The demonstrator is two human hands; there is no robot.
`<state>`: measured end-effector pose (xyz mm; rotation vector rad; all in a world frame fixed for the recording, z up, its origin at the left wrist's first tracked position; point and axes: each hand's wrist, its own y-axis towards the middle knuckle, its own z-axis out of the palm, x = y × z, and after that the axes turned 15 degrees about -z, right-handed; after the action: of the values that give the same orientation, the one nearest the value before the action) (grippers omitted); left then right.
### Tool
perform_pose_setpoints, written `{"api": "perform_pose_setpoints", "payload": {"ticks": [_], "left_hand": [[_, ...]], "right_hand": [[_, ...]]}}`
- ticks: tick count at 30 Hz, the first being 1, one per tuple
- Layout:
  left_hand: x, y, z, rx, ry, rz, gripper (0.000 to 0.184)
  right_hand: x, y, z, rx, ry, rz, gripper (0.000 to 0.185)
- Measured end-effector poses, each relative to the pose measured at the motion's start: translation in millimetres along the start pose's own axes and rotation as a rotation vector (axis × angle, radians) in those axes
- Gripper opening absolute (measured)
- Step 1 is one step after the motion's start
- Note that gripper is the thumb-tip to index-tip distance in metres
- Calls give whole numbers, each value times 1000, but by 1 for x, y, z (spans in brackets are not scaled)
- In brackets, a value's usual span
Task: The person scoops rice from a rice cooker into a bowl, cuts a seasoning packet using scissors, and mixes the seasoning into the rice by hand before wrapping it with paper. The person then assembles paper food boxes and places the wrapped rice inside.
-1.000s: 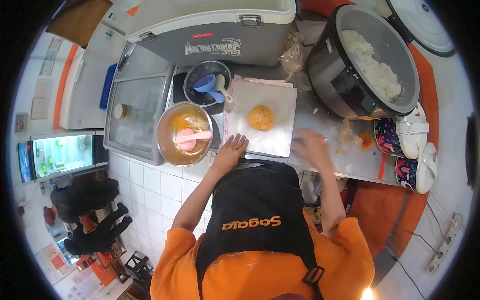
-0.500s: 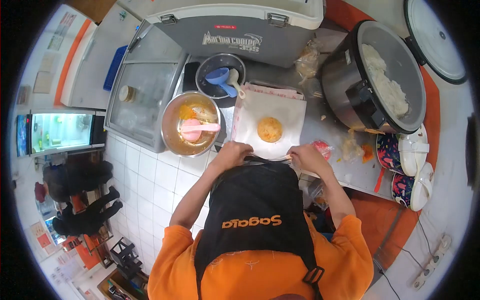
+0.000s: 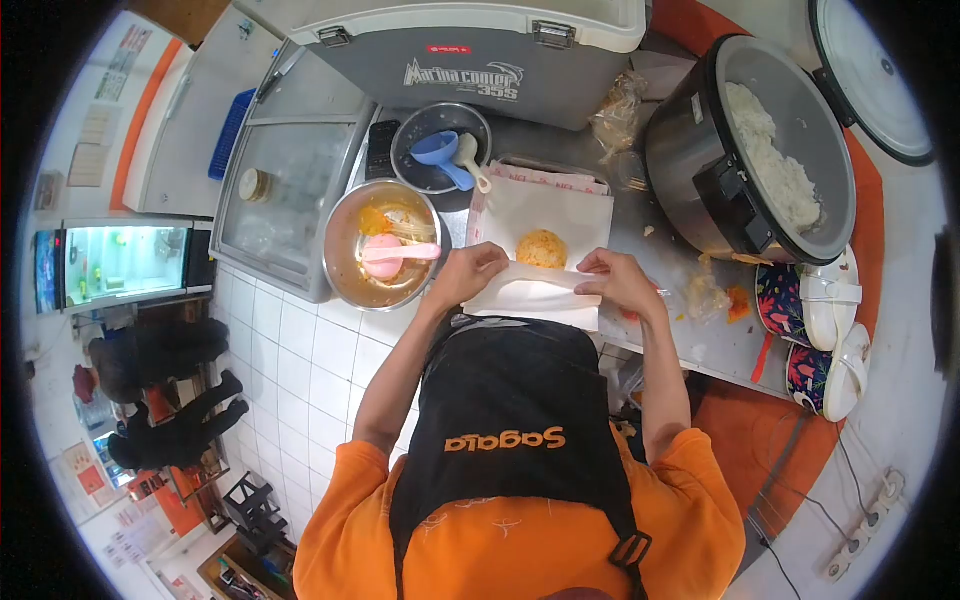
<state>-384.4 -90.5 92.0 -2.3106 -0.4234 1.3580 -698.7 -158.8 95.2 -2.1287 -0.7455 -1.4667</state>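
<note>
A mound of orange-yellow rice lies on a white wrapping paper, on top of a paper stack on the metal counter. The paper's near edge is lifted and folded up against the mound. My left hand pinches the left end of that raised edge. At its right end, my right hand pinches the paper between thumb and fingers. Left of the paper stands a steel bowl with a pink scoop and orange residue in it.
A dark bowl holds blue and cream scoops. Behind is a grey cooler box. An open rice cooker stands right, near patterned containers and a plastic bag. People in dark clothes are far left.
Both hands have come to the paper's near edge, then moved forward with it. That edge is now raised and folded toward the mound, partly covering its near side.
</note>
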Motion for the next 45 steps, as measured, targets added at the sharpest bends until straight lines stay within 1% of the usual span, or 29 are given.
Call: {"api": "perform_pose_setpoints", "payload": {"ticks": [1,3,4,6,7,8,9,12,15,16,17,19,21,22,25,27,28,29,31,34,37,39,41,43,45], "left_hand": [[4,4,3,-16,5,32,22],[7,9,7,-45,19,94,26],[6,8,7,-35,-2,76,28],[4,5,8,-15,-48,43,32],[11,6,11,-80,8,75,34],[24,9,14,-146,63,107,36],[23,7,12,-214,120,137,39],[12,5,20,-296,-22,-205,40],[14,12,41,-428,-66,-168,43],[15,13,49,-654,76,165,42],[18,11,52,-625,224,304,42],[0,0,48,-547,519,577,40],[1,7,58,-232,477,829,42],[0,5,61,-199,560,846,42],[1,8,68,-268,631,802,45],[4,10,71,-267,627,769,46],[5,10,70,-268,626,751,46],[5,11,70,-270,616,752,46],[5,11,69,-272,598,756,47],[3,14,70,-296,627,753,47],[-1,15,68,-309,573,764,44],[1,17,71,-297,565,743,44],[3,20,73,-305,557,739,44],[4,21,74,-328,549,751,44],[3,21,74,-342,546,754,44]], "right_hand": [[3,1,1,-27,58,25,26],[0,6,2,68,-18,26,27],[-3,10,1,115,-57,25,28],[-22,14,7,-51,-37,10,28],[-29,16,10,-133,-30,1,28],[-36,16,11,-173,-37,36,28],[-38,17,13,-211,-42,69,27],[-40,16,22,-343,-95,142,27],[-34,13,31,-431,-178,160,28],[-33,14,34,-452,-206,158,28],[-36,14,37,-474,-209,153,28],[-39,16,41,-520,-218,146,27],[-32,15,44,-547,-277,141,28],[-25,15,44,-562,-308,137,29],[-5,6,43,-582,-364,116,33],[15,-7,29,-318,-454,261,35],[12,-13,25,-225,-479,285,35],[9,-19,21,-131,-504,303,36],[-20,-30,20,-31,-517,250,36],[-44,-33,24,-205,-1,76,36],[-51,-20,4,-6,-123,59,39],[-51,0,-6,-93,41,327,40],[-45,27,-11,-193,-41,431,40],[-34,59,-6,-306,-366,367,39],[-42,85,3,-449,-596,204,36]]}}
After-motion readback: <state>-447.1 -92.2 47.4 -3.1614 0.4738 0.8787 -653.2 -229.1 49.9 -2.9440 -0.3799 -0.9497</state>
